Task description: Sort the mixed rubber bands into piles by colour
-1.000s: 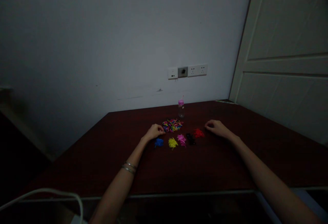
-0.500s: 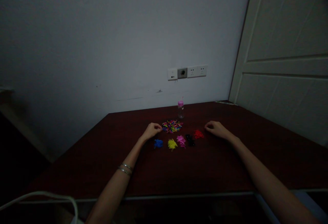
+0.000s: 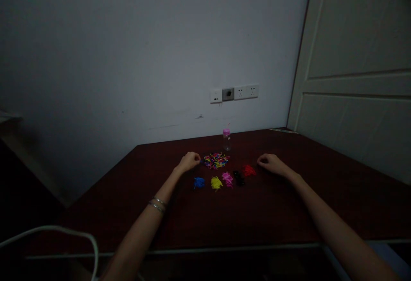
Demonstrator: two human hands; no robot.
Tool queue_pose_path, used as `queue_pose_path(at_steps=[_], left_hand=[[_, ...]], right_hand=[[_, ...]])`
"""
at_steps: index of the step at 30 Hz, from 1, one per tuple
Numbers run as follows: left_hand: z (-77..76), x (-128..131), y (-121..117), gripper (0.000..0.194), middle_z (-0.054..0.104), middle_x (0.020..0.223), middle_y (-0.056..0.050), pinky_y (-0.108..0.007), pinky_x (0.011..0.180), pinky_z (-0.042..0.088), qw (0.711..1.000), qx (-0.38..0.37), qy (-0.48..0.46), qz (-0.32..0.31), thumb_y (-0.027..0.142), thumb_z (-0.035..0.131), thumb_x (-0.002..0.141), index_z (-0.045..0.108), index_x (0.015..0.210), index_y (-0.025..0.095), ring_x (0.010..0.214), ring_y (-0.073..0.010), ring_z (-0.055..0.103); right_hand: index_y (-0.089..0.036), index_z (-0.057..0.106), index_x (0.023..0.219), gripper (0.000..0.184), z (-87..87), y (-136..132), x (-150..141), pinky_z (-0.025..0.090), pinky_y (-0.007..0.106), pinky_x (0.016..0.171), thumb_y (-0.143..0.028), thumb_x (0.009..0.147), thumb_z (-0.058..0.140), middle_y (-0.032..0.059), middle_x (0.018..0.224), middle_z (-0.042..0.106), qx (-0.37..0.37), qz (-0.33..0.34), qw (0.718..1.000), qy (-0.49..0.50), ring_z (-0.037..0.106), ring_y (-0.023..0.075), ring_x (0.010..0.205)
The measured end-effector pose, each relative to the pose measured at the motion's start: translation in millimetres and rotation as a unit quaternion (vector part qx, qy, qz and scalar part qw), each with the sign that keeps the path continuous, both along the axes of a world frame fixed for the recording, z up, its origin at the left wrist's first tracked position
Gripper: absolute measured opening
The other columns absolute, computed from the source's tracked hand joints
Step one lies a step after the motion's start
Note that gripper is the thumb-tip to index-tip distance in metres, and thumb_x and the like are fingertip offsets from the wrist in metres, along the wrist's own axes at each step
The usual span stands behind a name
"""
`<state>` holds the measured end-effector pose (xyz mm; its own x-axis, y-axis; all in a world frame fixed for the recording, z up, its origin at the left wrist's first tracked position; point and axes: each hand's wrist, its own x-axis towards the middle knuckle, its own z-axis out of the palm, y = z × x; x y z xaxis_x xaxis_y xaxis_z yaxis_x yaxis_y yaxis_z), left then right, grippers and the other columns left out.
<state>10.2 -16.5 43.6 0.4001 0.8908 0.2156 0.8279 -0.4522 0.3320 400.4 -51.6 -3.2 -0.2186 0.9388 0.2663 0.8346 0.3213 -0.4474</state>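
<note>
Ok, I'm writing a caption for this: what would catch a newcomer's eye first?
Probably the bright mixed pile on the dark table, between the left hand and right hand. Nearer the viewer, single-colour piles run from blue pile to red pile. Farther back stands a clear bottle with a pink lid.

On our dark red tabletop (image 3: 224, 221) we have a multicoloured heap (image 3: 216, 160) of small thin strips, with a clear pink-capped bottle (image 3: 227, 141) upright behind it. Nearer us lie a blue pile (image 3: 199, 182), yellow pile (image 3: 216, 183), pink pile (image 3: 227, 179), black pile (image 3: 238, 178) and red pile (image 3: 248, 170), left to right.
</note>
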Motion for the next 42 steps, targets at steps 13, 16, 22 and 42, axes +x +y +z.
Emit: queue_pose_path(at_steps=[13, 16, 22, 42], left_hand=[[4.3, 0, -8, 0.022, 0.066, 0.074, -0.006, -0.019, 0.061, 0.039, 0.999, -0.012, -0.018, -0.029, 0.016, 0.051, 0.065, 0.069, 0.077, 0.013, 0.067, -0.0126, 0.056], [12.3, -7, -18, 0.023, 0.064, 0.069, -0.005, -0.019, 0.059, 0.039, 0.996, -0.038, -0.058, -0.051, 0.017, 0.051, 0.064, 0.069, 0.076, 0.01, 0.063, -0.0117, 0.054], [13.5, -18, -46, 0.024, 0.062, 0.065, -0.004, -0.018, 0.055, 0.038, 0.985, -0.114, -0.109, -0.075, 0.019, 0.052, 0.062, 0.068, 0.076, 0.007, 0.059, -0.0104, 0.051], [-11.1, -30, -53, 0.026, 0.057, 0.062, -0.001, -0.019, 0.053, 0.035, 0.984, -0.135, -0.099, -0.057, 0.022, 0.056, 0.062, 0.068, 0.082, 0.01, 0.056, -0.0087, 0.047]], right_hand=[[-0.014, 0.067, 0.081, 0.023, 4.0, -1, -1, 0.044, 0.029, 0.077, -0.024, 0.072, 0.048, 0.0089, 0.088, 0.067, -0.009, 0.002, 1.0, -0.011, 0.061, 0.0209, 0.082], [-0.014, 0.067, 0.081, 0.024, 3.5, -1, -1, 0.044, 0.029, 0.077, -0.025, 0.073, 0.047, 0.0088, 0.088, 0.067, -0.01, 0.0, 1.0, -0.012, 0.061, 0.0209, 0.082], [-0.014, 0.067, 0.082, 0.026, 3.0, -2, -1, 0.044, 0.028, 0.075, -0.028, 0.073, 0.048, 0.0089, 0.09, 0.067, -0.019, -0.007, 1.0, -0.007, 0.061, 0.0209, 0.082], [-0.013, 0.067, 0.084, 0.028, -0.7, 1, 2, 0.044, 0.029, 0.079, -0.03, 0.073, 0.047, 0.0099, 0.091, 0.066, -0.015, -0.004, 1.0, -0.019, 0.06, 0.0213, 0.085]])
